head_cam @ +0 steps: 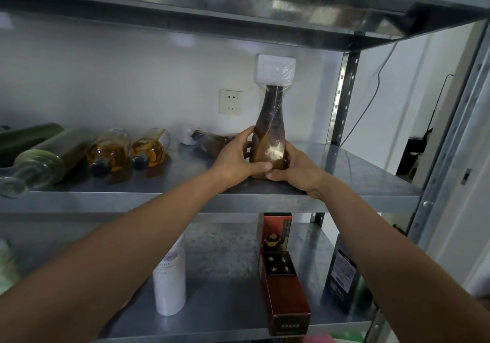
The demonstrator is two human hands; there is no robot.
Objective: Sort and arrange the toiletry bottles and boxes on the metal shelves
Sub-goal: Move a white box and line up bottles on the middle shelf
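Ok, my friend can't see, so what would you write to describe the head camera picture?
A left hand and right hand hold a brown bottle upright on a metal shelf. Amber bottles lie on their sides to its left.

White wall [106, 77] ahead of me, plain, dimly lit. Cream socket plate [230, 102] set in it. Perforated steel upright [342, 99] at the back right of the metal shelves [358, 173]. Thin grey cable [378, 77] hangs down the wall beside it. Further right, dark furniture [413, 154], can't tell what.
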